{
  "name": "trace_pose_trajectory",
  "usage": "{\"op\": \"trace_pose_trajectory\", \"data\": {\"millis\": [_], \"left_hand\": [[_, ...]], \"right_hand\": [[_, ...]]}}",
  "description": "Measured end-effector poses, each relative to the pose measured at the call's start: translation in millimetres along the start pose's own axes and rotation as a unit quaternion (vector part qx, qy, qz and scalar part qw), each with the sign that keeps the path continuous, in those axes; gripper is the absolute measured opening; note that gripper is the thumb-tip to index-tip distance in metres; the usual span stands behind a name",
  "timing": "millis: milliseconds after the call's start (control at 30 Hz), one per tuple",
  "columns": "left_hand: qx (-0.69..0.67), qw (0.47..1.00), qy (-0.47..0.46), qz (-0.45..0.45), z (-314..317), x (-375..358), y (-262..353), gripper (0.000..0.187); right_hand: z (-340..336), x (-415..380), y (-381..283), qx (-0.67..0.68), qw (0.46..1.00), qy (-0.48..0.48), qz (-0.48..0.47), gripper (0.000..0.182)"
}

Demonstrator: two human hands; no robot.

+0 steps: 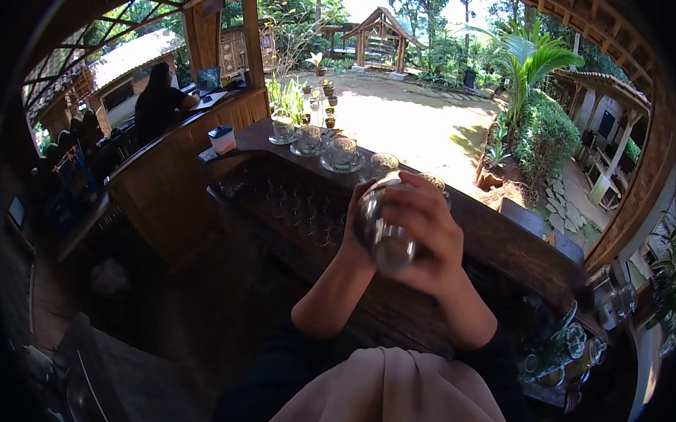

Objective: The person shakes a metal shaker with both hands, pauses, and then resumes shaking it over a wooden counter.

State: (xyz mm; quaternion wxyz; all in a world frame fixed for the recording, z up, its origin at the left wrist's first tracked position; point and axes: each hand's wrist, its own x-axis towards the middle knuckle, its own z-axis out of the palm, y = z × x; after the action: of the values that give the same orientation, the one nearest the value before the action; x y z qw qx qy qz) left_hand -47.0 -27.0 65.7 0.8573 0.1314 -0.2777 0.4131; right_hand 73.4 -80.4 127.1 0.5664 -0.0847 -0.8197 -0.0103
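The person holds a clear round drinking glass (384,228) up in front of them with both hands. The right hand (426,233) is wrapped over the glass, its fingers (413,200) clenched round the side. The left hand (354,237) is mostly hidden behind the glass, but it presses on the other side and grips it too. The glass is tipped, with its thick bottom toward the camera. It hangs in the air above the long dark wooden desk (497,238).

No writing or label can be read on the glass or on anything near it.

Along the far edge of the desk stand clear glass cups on saucers (341,154) in a row. Lower down, in the shade, sit many small glasses (300,209) close together. A white tub with a dark lid (222,139) stands at the corner. More glass mugs (566,344) crowd the right end.

Another person in dark clothes (156,106) sits far off at a second counter. Past the desk edge lies a sunny open yard (409,121).
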Motion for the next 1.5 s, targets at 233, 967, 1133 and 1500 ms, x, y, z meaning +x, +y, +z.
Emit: {"op": "trace_pose_trajectory", "data": {"millis": [233,967,1133,1500], "left_hand": [[0.199,0.966,-0.164,0.025,31.0,-19.8,2.4,0.08],[0.102,0.992,0.066,0.027,18.7,-18.6,40.7,0.055],[0.295,0.922,-0.197,0.156,85.9,-43.0,-4.3,0.083],[0.104,0.993,0.063,-0.012,66.3,-52.9,32.9,0.056]], "right_hand": [[-2.7,-18.5,-37.6,-0.023,0.949,0.013,-0.314,0.029],[15.7,2.0,-21.5,0.059,0.996,-0.041,-0.054,0.034],[6.1,-8.1,-70.4,0.002,0.905,-0.043,-0.424,0.027],[32.0,7.3,-49.0,0.027,0.976,-0.045,-0.209,0.033]]}}
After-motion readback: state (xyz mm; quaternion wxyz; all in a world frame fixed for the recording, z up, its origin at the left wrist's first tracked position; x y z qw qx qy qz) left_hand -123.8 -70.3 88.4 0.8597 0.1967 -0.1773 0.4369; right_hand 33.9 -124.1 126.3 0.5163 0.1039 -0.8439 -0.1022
